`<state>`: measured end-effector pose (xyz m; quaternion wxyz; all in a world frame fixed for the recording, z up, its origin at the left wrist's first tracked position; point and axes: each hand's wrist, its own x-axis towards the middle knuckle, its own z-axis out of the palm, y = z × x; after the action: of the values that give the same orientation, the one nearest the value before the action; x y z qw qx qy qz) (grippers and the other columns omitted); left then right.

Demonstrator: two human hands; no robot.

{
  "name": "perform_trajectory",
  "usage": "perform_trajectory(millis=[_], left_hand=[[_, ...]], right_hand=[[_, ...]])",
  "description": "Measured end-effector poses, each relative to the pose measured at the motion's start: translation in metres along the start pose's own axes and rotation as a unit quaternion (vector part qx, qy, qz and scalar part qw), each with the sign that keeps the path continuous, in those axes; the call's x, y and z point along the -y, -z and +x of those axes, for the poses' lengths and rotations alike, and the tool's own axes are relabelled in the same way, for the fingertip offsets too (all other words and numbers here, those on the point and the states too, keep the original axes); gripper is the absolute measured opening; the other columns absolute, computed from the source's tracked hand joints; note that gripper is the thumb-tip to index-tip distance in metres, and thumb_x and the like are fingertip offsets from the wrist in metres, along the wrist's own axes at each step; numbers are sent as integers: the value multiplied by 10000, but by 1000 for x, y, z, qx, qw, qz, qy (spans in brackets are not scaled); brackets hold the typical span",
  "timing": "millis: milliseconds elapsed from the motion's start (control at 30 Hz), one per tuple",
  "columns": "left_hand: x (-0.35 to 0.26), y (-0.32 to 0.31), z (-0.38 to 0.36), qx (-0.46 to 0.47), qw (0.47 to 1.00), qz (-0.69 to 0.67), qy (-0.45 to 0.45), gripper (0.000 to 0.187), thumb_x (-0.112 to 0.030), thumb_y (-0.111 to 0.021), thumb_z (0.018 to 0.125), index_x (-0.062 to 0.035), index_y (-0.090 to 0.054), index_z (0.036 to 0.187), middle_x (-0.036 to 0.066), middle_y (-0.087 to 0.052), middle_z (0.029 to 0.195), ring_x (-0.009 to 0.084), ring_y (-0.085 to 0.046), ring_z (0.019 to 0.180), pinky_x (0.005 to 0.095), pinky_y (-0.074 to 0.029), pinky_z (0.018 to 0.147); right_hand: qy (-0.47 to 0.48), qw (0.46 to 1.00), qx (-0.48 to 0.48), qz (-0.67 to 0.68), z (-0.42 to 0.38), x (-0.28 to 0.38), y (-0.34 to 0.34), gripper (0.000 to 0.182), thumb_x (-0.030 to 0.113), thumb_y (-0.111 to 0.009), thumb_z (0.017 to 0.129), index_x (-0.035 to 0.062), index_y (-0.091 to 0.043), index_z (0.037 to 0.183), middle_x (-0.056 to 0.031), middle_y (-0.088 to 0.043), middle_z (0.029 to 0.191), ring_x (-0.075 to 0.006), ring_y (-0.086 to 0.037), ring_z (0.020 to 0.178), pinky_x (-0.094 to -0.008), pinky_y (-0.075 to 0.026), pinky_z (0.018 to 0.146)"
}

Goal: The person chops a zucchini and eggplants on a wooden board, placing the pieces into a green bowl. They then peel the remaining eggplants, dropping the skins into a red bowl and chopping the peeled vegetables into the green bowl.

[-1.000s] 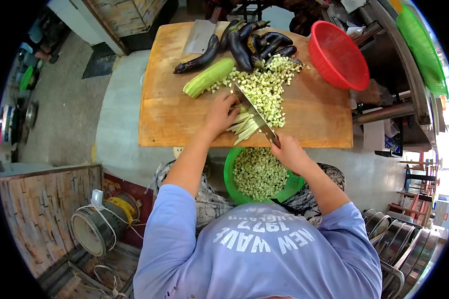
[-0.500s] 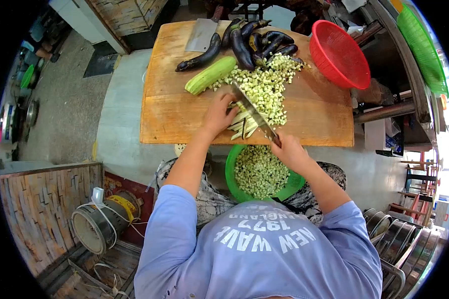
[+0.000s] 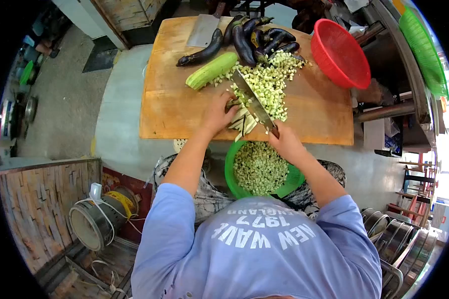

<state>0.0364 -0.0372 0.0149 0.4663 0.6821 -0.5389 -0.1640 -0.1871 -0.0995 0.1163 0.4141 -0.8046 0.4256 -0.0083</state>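
Note:
My right hand (image 3: pixel 287 141) grips the handle of a kitchen knife (image 3: pixel 254 102), its broad blade slanting up to the left across the cutting board (image 3: pixel 177 117). My left hand (image 3: pixel 217 113), fingers curled, presses on eggplant strips (image 3: pixel 245 124) beside the blade; some strips have dark skin edges. Pale diced eggplant (image 3: pixel 272 92) is heaped to the right of the knife. Above my left hand lies a long pale green peeled vegetable (image 3: pixel 212 71). Several whole dark eggplants (image 3: pixel 243 47) rest at the board's far side.
A cleaver (image 3: pixel 203 31) lies at the board's far left. A red basket (image 3: pixel 340 54) stands at its right edge. Below the near edge, a green basin (image 3: pixel 230 172) between the legs holds more dice. A metal canister (image 3: pixel 87 226) is at lower left.
The knife's face has turned slightly and its handle has shifted a little up and left. My left hand stays on the strips. The whole view has shifted slightly.

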Motion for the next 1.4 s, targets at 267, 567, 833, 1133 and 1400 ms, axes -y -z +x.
perform_trajectory(millis=[267,567,833,1133,1400], left_hand=[[-5,-1,-3,11,999,35,-33,251,-176,-666,767,-53,-569,963,143,-525,995,344,-531,933,399,-452,775],[-43,-10,-24,3,982,188,-4,689,-348,-712,733,16,-417,1238,254,-400,1277,413,-376,1211,459,-349,976],[-24,-45,-33,17,958,284,-26,984,-397,-712,733,94,-168,1389,301,-248,1410,445,-261,1312,507,-249,1066],[-24,-43,-3,24,971,237,27,887,-329,-725,740,90,-253,1363,249,-334,1369,410,-339,1251,445,-268,1071],[-4,-24,-12,-23,999,13,26,671,-172,-709,727,-5,-380,1287,210,-393,1307,404,-415,1168,436,-383,968]], right_hand=[[28,994,37,-94,6,9,-3,144,114,-542,829,-21,-492,844,-239,-572,706,-417,-584,700,-476,-443,631],[37,994,4,-100,18,-7,-23,180,133,-571,815,-35,-510,828,-257,-595,749,-429,-591,748,-495,-465,670],[35,993,9,-115,21,-7,-20,168,139,-553,822,-21,-508,849,-256,-603,769,-416,-598,783,-487,-478,686],[38,998,26,-52,33,-4,8,176,151,-539,839,-15,-481,847,-230,-571,736,-399,-567,701,-450,-434,636],[55,995,19,-86,-2,14,18,162,136,-557,833,-5,-485,866,-229,-591,767,-412,-578,712,-471,-446,641]])
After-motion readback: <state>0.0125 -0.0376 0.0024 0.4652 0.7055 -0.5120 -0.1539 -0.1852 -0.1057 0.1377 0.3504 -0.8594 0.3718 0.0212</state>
